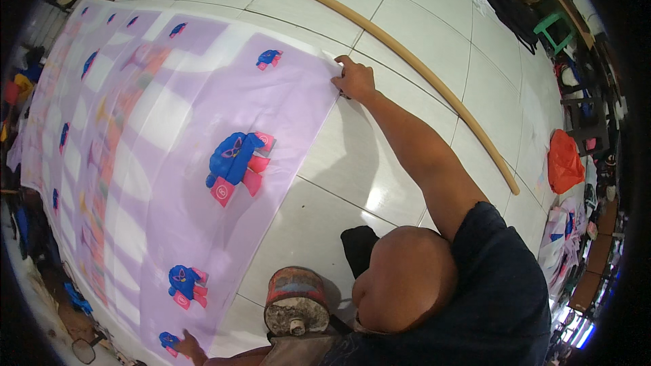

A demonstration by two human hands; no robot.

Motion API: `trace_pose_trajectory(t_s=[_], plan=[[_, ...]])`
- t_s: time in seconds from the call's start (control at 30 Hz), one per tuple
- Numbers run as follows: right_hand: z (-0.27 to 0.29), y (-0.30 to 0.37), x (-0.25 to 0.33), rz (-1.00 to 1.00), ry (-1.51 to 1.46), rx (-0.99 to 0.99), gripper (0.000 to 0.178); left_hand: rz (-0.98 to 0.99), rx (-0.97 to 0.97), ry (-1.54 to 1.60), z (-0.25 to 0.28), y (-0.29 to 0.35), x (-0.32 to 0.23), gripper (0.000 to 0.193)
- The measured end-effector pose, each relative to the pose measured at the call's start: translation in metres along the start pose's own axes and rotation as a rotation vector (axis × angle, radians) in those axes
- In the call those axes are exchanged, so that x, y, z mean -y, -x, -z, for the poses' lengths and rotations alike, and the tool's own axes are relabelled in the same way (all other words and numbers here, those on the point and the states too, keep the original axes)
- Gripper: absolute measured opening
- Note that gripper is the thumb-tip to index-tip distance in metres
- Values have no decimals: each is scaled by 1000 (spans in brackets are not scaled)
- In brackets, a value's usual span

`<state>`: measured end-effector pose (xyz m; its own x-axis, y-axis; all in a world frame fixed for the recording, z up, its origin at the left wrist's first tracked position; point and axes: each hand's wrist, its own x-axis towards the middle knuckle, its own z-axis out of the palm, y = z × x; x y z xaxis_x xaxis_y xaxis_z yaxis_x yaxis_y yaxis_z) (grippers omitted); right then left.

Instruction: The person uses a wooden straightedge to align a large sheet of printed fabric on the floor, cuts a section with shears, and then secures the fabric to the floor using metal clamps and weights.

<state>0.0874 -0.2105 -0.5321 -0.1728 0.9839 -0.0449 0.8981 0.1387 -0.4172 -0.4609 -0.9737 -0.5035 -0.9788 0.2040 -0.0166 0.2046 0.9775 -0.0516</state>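
A large lilac-and-white printed sheet [196,108] lies spread over the floor on the left, with blue and pink cartoon figures on it. At its far right corner my right hand [356,79] is curled, thumb and forefinger at the sheet's edge. Its other fingers are partly hidden. Down at the near edge, my left hand [190,348] rests on the sheet beside a small blue figure, its fingers apart. A worn, rusty red can [296,301] with a crusted grey end and a small knob stands between my hands, close to my body.
A long, curved-looking tan pole [407,54] lies on the white floor tiles [339,156] beyond my right arm. Along the right are a green stool [555,32], a red bag [565,161] and crumpled printed cloth [563,240]. Black cloth [359,247] lies near the can.
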Motion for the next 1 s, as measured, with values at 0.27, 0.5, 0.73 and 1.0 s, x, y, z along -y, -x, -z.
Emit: trace_pose_trajectory(t_s=[0.27, 0.5, 0.73, 1.0], plan=[[-9, 2, -11, 71, -91, -121, 45, -1101, 216, 195, 109, 28, -402, 58], [-3, 7, -5, 172, -40, -107, 44, -1197, 239, 148, 5, 159, -537, 78], [3, -5, -11, 69, -50, 1, 49, -1094, 201, 130, -24, 180, -532, 83], [-7, -14, -17, 29, -108, 11, 51, -1082, 170, 132, -31, 181, -533, 83]])
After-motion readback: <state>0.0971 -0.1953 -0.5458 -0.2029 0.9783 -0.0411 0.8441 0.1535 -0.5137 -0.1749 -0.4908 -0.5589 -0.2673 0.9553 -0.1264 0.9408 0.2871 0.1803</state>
